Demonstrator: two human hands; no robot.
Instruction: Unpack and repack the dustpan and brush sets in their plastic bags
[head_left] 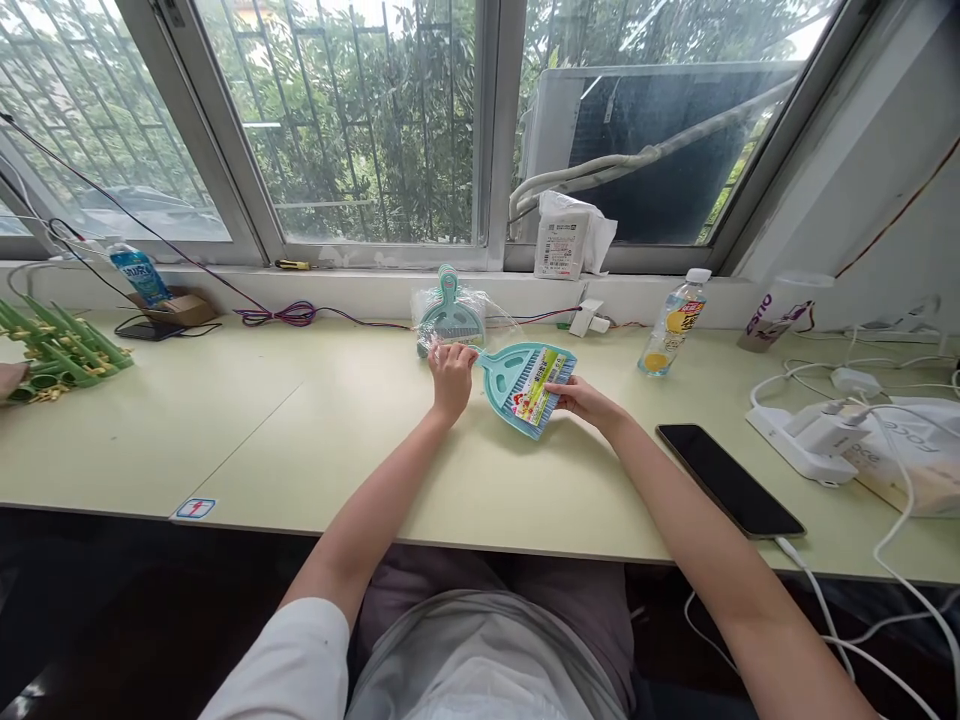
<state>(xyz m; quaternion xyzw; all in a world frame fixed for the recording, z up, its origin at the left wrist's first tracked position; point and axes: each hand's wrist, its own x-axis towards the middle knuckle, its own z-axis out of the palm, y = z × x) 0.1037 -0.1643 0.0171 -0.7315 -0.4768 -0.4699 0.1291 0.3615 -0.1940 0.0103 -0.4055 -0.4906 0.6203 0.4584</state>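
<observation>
A teal mini dustpan with a brush and a colourful label [525,385] lies on the pale green desk [315,440]. My left hand [452,372] is closed round its handle end. My right hand [581,398] pinches the dustpan's wide right edge. Just behind them, a second teal dustpan set in clear plastic wrap [450,315] leans by the window sill.
A black phone [727,478] lies right of my right arm, with a white power strip, chargers and cables [817,435] beyond. A drink bottle [670,325] stands at the back right. Green plastic pieces [56,350] lie at far left beside a blue packet [139,272].
</observation>
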